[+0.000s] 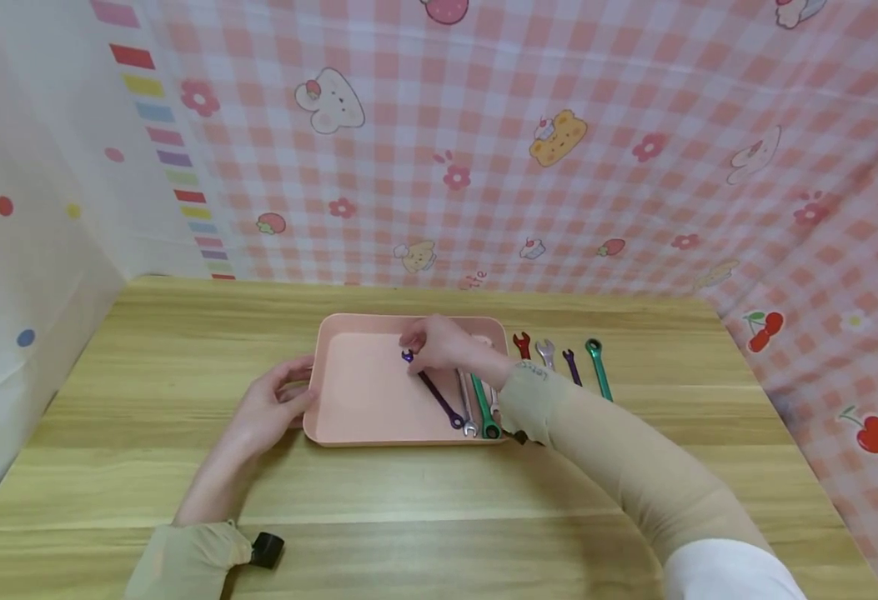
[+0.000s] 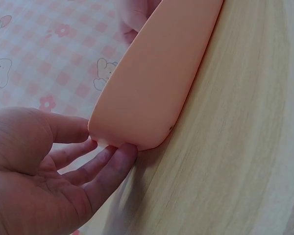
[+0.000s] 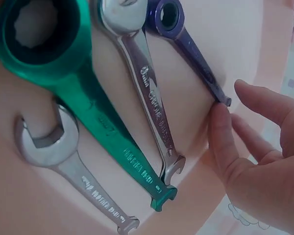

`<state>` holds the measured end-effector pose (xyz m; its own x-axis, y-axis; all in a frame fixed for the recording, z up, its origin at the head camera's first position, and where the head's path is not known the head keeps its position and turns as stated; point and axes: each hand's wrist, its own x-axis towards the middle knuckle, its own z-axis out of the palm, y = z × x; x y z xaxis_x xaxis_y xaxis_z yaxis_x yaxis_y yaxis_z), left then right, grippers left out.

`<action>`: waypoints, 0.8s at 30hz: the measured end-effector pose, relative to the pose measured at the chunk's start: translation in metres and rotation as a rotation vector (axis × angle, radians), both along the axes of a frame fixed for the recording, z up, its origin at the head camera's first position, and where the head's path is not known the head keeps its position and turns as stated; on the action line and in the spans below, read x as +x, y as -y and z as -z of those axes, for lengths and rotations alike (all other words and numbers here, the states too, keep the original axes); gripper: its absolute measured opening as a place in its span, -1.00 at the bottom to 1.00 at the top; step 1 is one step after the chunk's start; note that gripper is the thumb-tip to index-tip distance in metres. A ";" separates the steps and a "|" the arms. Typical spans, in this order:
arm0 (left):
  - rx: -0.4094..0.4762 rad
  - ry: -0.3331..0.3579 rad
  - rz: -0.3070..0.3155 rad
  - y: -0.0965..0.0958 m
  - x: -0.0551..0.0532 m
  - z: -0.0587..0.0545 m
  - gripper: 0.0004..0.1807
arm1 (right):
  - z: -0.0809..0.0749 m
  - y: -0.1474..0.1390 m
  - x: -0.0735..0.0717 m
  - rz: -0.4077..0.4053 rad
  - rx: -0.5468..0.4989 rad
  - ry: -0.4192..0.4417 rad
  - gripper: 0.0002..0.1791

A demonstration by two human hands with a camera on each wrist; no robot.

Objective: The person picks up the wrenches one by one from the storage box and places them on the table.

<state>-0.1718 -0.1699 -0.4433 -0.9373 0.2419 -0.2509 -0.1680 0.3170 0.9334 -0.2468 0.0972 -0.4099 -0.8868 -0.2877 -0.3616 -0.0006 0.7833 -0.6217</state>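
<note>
A purple ratcheting wrench [image 1: 439, 398] lies slanted in the pink tray [image 1: 371, 433], its ring end toward me. Over its far, open end is my right hand [image 1: 442, 343]. In the right wrist view a fingertip meets that end while the thumb stands apart from it. Beside it in the tray lie a chrome wrench [image 3: 149, 93], a green ratcheting wrench [image 3: 95, 93] and a smaller silver wrench [image 3: 83, 176]. My left hand [image 1: 269, 404] rests against the tray's left side, with fingertips on the outer wall and rim in the left wrist view.
Right of the tray, on the wooden table [image 1: 423, 533], lie a red wrench [image 1: 523, 345], a silver wrench [image 1: 546, 353], a small purple wrench [image 1: 571, 367] and another green wrench [image 1: 599, 368]. My right forearm partly covers them. A checked cloth [image 1: 408, 150] hangs behind the table.
</note>
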 end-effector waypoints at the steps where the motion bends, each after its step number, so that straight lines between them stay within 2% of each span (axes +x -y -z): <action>1: -0.001 -0.002 0.001 0.000 0.000 0.000 -0.36 | 0.001 0.001 -0.001 -0.011 0.002 -0.012 -0.51; 11: -0.010 0.003 -0.004 0.001 0.001 0.001 -0.37 | 0.011 0.012 -0.005 -0.027 0.035 -0.091 -0.61; 19: -0.008 0.005 -0.008 0.000 0.001 0.001 -0.37 | 0.010 0.022 -0.004 -0.020 0.078 -0.090 -0.70; 24: 0.006 -0.002 -0.004 0.000 0.001 0.001 -0.37 | 0.010 0.024 -0.003 -0.022 0.072 -0.083 -0.86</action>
